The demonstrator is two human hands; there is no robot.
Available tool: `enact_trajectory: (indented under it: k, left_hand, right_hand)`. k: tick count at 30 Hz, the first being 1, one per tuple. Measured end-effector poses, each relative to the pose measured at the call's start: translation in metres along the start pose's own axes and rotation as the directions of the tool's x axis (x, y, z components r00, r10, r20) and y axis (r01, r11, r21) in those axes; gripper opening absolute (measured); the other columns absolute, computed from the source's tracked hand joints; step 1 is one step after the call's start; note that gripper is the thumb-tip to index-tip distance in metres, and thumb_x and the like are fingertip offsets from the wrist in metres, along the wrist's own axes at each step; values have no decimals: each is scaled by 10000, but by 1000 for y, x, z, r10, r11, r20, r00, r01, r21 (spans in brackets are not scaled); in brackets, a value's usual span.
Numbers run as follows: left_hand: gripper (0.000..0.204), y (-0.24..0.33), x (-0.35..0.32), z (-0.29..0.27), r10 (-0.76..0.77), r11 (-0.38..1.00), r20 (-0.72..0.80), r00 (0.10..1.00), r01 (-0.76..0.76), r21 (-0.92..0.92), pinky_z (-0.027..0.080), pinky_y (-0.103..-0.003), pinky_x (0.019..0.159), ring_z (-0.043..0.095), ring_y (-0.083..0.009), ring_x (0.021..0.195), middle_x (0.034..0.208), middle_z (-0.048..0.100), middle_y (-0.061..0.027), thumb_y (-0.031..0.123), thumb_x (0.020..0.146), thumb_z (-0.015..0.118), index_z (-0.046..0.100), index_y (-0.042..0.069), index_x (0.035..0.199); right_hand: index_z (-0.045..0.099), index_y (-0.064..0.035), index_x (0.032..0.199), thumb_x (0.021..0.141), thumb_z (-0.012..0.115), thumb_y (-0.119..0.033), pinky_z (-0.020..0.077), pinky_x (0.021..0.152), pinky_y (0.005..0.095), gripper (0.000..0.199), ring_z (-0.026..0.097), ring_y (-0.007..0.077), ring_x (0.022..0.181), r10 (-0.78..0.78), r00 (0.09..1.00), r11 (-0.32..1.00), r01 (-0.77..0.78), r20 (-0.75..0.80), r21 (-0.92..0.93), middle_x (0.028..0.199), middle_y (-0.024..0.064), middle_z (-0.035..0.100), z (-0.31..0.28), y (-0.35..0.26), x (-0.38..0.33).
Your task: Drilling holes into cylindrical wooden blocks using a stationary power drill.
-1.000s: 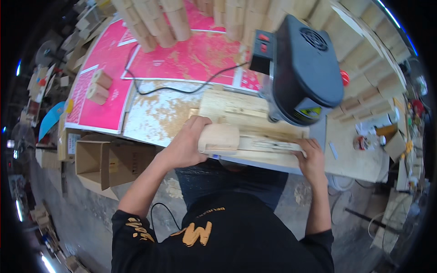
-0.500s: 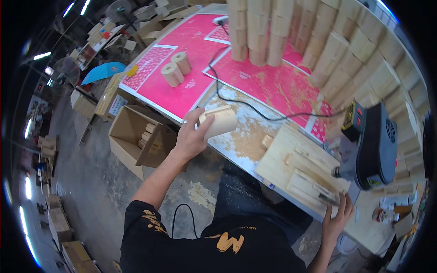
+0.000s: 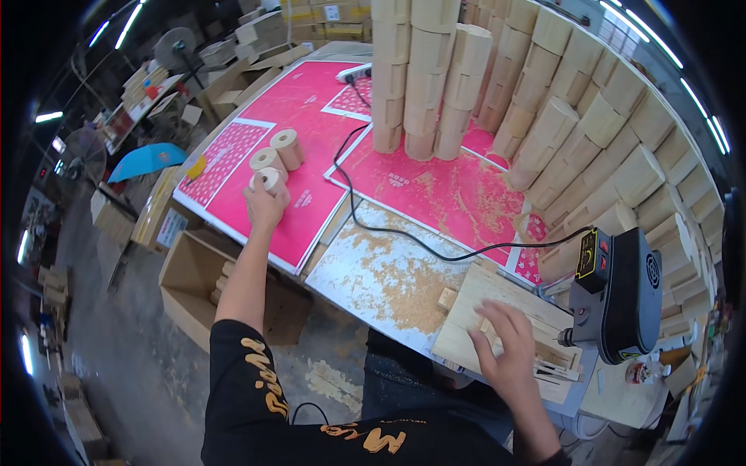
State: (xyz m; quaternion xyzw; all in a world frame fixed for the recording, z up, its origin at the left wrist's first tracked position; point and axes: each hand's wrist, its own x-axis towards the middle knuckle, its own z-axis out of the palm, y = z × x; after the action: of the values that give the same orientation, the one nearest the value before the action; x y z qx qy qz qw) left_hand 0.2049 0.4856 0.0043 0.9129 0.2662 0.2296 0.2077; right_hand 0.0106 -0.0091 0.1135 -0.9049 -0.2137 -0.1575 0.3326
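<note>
My left hand [image 3: 266, 206] is closed around a short pale wooden cylinder [image 3: 273, 179] with a hole in its end. That cylinder stands on the pink sheet [image 3: 311, 221], close to two similar wooden cylinders [image 3: 287, 147]. Over the wooden jig board [image 3: 458, 334] hovers my right hand [image 3: 509, 353], its fingers spread and nothing in them. The hand hides part of the jig's slot and small wooden blocks. Just right of it is a black bench drill [image 3: 622, 299], its chuck [image 3: 566, 337] pointing toward the jig.
Tall stacks of wooden cylinders [image 3: 427, 85] line the far and right sides. A black cable [image 3: 404, 241] crosses the sawdust-covered table [image 3: 342, 260]. An open cardboard box [image 3: 186, 291] with wooden pieces stands below the left edge. A blue umbrella [image 3: 148, 161] lies beyond it.
My left hand has carried the wooden cylinder forward and left, from above the table's near edge to the pair on the pink sheet. My right hand has moved left from the jig's near end.
</note>
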Motion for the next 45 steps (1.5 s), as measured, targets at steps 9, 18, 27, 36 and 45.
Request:
enact_trajectory:
  k: [9,18,27,36,45]
  left_hand:
    - [683,166,-79,103,348,773,247,904,-127,-622,552,-438,848,687,-351,960,1051,694,-216,340,801,829,546,-3,1319]
    - [814,305,-74,215,427,660,117,897,-220,-719,425,-485,1060,503,-434,1285,1405,489,-299,308,806,814,405,-29,1423]
    - [916,325,-23,146,132,665,-248,960,-271,-696,356,-548,1065,420,-452,1254,1290,455,-288,288,718,880,355,-80,1372]
    - [655,264,17,157,164,570,-463,871,-467,-676,399,-520,983,453,-401,1087,1160,470,-226,175,749,793,429,-50,1245]
    - [844,282,-27,209,180,658,-41,983,-151,-738,398,-527,1054,428,-485,1270,1335,450,-286,256,703,864,396,-56,1333]
  right_hand:
    - [562,-54,1364,850,718,-218,503,976,394,561,644,308,1097,238,866,942,-96,-439,321,1263,164,627,44,70,295]
    - [460,-152,1477,759,706,-292,362,1150,509,771,410,394,1398,30,992,794,-100,-124,-600,1507,177,470,-7,74,468]
    - [468,-160,1475,803,694,-366,418,1064,518,738,541,352,1270,58,979,997,-46,194,-66,1354,196,611,-84,30,469]
    - [416,-66,1517,802,738,-450,438,1093,431,873,526,408,1311,-220,970,936,241,106,-256,1401,320,524,-64,-34,448]
    - [429,-76,1496,840,669,-373,430,1096,448,758,550,446,1253,-292,955,871,242,-54,-427,1286,342,573,-47,-35,435]
